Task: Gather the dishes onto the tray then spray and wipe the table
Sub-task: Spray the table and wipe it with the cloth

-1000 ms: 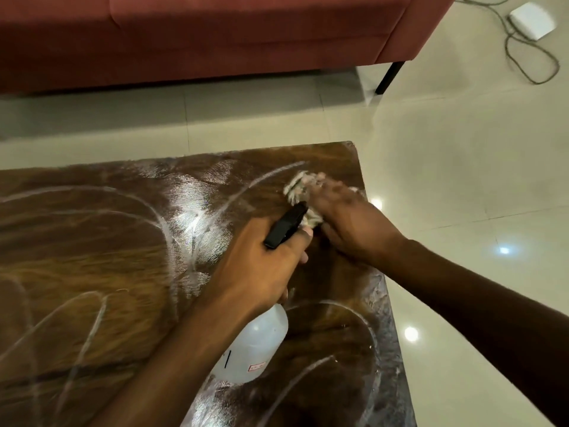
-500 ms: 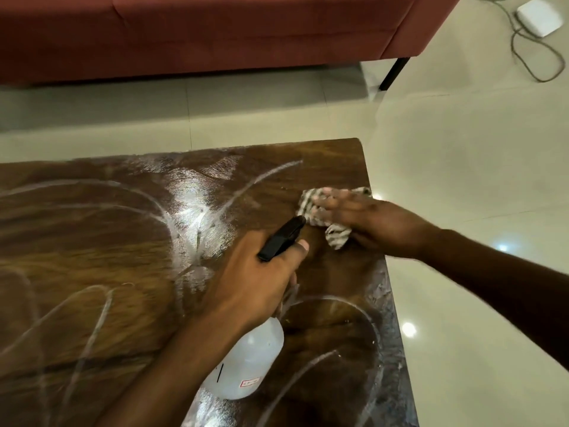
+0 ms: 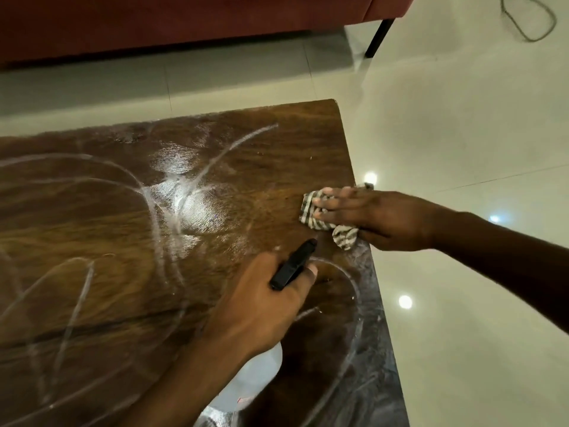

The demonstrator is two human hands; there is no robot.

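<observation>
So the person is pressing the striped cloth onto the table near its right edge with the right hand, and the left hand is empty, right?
Not quite. In the head view the left hand is not empty: it has its grip on a spray bottle with a black nozzle. The rest stands: the right hand presses the striped cloth onto the table near its right edge.

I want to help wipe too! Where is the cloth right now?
The striped cloth is under the right hand, pressed flat on the wooden table at its right edge, just beyond the spray bottle in the left hand.
</observation>
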